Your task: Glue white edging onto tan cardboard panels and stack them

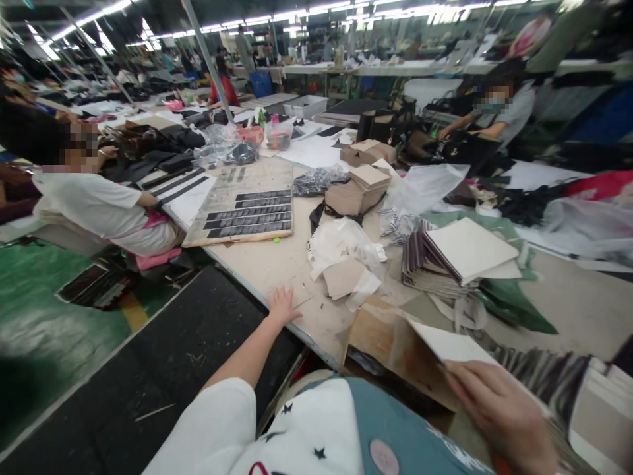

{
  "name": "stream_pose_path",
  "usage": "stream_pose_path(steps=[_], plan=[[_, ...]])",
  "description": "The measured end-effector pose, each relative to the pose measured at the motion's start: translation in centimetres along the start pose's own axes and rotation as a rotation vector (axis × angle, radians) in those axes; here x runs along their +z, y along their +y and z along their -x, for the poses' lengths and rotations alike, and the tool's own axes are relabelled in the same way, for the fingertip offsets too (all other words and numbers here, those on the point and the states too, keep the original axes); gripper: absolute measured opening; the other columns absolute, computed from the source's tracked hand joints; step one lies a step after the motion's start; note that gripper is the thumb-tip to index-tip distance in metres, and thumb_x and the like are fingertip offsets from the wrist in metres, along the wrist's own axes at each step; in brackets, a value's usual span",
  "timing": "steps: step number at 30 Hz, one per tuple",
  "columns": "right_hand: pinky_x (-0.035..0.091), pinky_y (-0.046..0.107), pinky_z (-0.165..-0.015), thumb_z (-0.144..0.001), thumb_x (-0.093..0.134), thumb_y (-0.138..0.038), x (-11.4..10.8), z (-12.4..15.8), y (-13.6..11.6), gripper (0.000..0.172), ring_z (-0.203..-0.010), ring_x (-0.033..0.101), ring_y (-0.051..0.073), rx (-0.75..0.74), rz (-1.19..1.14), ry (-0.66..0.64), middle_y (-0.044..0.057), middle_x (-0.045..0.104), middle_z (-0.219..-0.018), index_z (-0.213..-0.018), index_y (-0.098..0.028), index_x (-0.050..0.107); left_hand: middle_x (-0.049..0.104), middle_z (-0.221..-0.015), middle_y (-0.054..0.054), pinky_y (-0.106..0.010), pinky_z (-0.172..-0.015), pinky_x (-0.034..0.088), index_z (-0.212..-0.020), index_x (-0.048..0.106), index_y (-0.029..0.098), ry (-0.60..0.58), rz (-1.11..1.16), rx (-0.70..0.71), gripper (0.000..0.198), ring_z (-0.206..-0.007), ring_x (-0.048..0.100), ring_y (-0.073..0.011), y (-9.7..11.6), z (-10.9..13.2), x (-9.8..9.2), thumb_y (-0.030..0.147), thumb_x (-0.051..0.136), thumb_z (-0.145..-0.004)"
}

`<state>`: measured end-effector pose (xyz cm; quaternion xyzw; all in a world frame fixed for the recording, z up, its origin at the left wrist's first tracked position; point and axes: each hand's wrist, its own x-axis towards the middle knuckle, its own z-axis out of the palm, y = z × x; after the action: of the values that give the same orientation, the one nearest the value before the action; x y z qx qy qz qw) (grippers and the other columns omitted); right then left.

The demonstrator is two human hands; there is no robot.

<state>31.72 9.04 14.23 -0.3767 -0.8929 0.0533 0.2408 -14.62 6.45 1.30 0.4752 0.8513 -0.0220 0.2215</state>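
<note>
And here at the table [267, 269], the cardboard box [383, 333] sits open close against the wearer, so let's take everything from there. Just right of it, the right grip [499, 402] is closed on the edge of a white panel [457, 340], fingers curled over its near side, thumb out of sight. The panel stands tilted beside the box, its near part hidden by the hand; whether it is loose or joined to the box, I can't tell. Holding it by the rim probably leaves the pale face untouched.

Over left of the box, the left grip [283, 307] holds nothing: fingers spread, palm down at the table's edge, most likely a prop for the leaning body.

Beyond the box and to its right, a stack of panels [459, 254] lies pale face up, fanned a little, perhaps so single pieces lift off easily. Farther right of the box, more striped pieces [544, 363] stand packed in a row, seemingly to save room. Straight beyond the box, a plastic bag [346, 244] lies crumpled over brown pieces, maybe against dust. Far left of the box, a board [257, 178] carries black strips [252, 214] in neat rows, presumably so none overlap, and a seated co-worker [99, 208] is beside it.
</note>
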Motion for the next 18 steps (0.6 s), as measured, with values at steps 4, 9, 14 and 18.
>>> stream_pose_path(steps=[4,9,14,18], plan=[[0.047,0.027,-0.058,-0.090,0.045,-0.034,5.7,-0.8,-4.3,0.022,-0.066,0.059,0.015,-0.034,-0.039,-0.262,0.005,0.060,-0.078,-0.084,-0.024,0.063,-0.001,-0.151,-0.019,-0.065,-0.102,0.007,-0.145,0.002,0.022,-0.061,-0.171,0.002,0.122,-0.136,-0.005,-0.0429,-1.0,-3.5,-0.9,0.056,0.073,-0.051],[0.047,0.027,-0.064,-0.092,0.043,-0.037,9.5,-1.9,-4.8,0.027,-0.069,0.057,0.014,0.024,-0.257,-0.438,0.006,0.058,-0.081,-0.082,-0.020,0.061,0.009,-0.149,-0.023,-0.068,-0.100,0.007,-0.144,-0.002,0.023,-0.118,-0.210,0.010,0.132,-0.135,0.004,-0.0442,-1.3,-6.0,-1.4,0.056,0.076,-0.043],[0.049,0.028,-0.072,-0.092,0.043,-0.036,10.0,-2.8,-5.5,0.023,-0.078,0.058,0.015,0.081,-0.418,-0.470,0.006,0.059,-0.091,-0.092,-0.022,0.063,0.019,-0.144,-0.024,-0.067,-0.098,0.011,-0.144,-0.001,0.024,-0.152,-0.258,0.043,0.131,-0.132,0.016,-0.0439,-0.9,-6.8,-1.5,0.056,0.075,-0.042],[0.050,0.031,-0.078,-0.092,0.041,-0.032,8.8,-2.7,-5.4,0.025,-0.086,0.059,0.017,0.157,-0.388,-0.332,0.008,0.060,-0.100,-0.102,-0.023,0.062,0.024,-0.141,-0.023,-0.065,-0.098,0.014,-0.144,0.001,0.024,-0.133,-0.292,0.048,0.125,-0.130,0.021,-0.0434,-0.8,-6.8,-1.3,0.055,0.073,-0.045]])
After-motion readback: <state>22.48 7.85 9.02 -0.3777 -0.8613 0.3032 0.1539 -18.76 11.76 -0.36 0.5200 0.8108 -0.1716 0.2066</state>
